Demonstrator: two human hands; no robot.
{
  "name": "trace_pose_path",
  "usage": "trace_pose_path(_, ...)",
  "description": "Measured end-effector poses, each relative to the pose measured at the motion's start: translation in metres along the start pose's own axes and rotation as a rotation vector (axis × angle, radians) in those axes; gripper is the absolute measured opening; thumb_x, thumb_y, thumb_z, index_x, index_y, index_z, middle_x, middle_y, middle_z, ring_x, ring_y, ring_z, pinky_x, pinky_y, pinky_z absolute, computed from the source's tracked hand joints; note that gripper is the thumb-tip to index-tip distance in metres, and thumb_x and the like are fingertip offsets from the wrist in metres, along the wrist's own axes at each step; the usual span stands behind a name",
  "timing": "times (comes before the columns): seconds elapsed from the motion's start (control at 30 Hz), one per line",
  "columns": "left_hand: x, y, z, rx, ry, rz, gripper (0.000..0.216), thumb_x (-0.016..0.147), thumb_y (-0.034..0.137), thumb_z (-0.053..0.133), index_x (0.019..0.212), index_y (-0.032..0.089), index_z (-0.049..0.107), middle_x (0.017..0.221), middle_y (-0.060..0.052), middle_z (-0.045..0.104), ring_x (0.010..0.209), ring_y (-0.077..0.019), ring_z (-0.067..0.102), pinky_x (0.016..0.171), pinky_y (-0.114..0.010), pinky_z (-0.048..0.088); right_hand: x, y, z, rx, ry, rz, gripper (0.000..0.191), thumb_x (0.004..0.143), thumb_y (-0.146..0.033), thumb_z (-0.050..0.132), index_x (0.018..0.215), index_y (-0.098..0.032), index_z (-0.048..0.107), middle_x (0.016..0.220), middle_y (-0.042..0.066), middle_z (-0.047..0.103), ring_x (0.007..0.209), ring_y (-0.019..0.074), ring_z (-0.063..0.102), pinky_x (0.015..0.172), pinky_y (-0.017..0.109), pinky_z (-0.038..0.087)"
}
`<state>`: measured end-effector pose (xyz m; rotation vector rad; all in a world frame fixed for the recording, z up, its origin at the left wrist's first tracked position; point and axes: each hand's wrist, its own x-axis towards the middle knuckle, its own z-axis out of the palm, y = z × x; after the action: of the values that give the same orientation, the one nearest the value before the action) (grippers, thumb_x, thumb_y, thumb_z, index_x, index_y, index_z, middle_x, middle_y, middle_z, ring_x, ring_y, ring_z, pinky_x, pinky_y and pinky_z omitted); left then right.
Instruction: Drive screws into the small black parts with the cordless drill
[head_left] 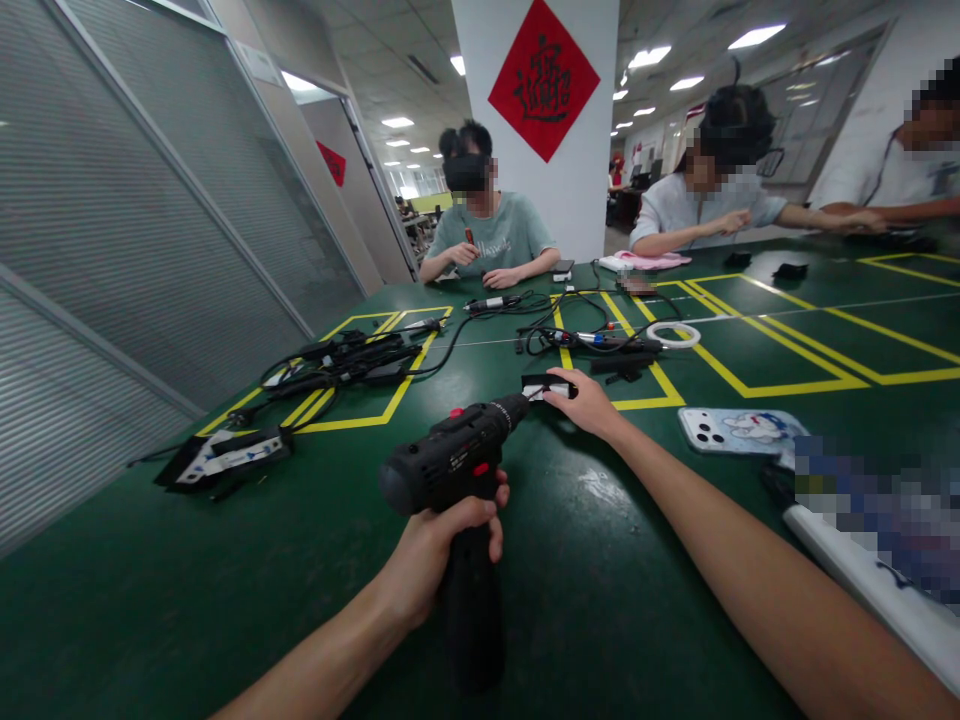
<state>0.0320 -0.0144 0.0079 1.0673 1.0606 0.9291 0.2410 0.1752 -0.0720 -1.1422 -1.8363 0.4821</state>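
My left hand [442, 560] is closed around the grip of a black cordless drill [450, 455] with red buttons. The drill points forward, its bit at a small black-and-white part [534, 388] on the green table. Whether the bit touches the part or ends just short of it I cannot tell. Fingers of my right hand [581, 402] are wrapped around the right end of that part and hide some of it.
Tangled black cables [352, 360] lie at left, near a black-and-white housing [225, 460]. More cables and a white ring [673, 335] lie ahead. A phone [742, 430] rests at right on the green table [315, 580]. Several people sit across, one holding a screwdriver [470, 238].
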Motion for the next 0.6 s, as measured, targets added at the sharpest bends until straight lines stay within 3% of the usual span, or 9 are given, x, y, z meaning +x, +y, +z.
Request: trace_pose_path(0.6, 0.0000, 0.0021, 0.0020, 0.003, 0.013, 0.002, 0.026, 0.078, 0.022, 0.054, 0.103, 0.015, 0.054, 0.087, -0.003, 0.056, 0.054, -0.0092, 0.052, 0.058, -0.026, 0.040, 0.0005, 0.0015, 0.0021, 0.002, 0.007, -0.008, 0.043, 0.076, -0.038, 0.061, 0.116, -0.023, 0.058, 0.112, 0.006, 0.059, 0.100, 0.0189, 0.057, 0.092, 0.033, 0.042)
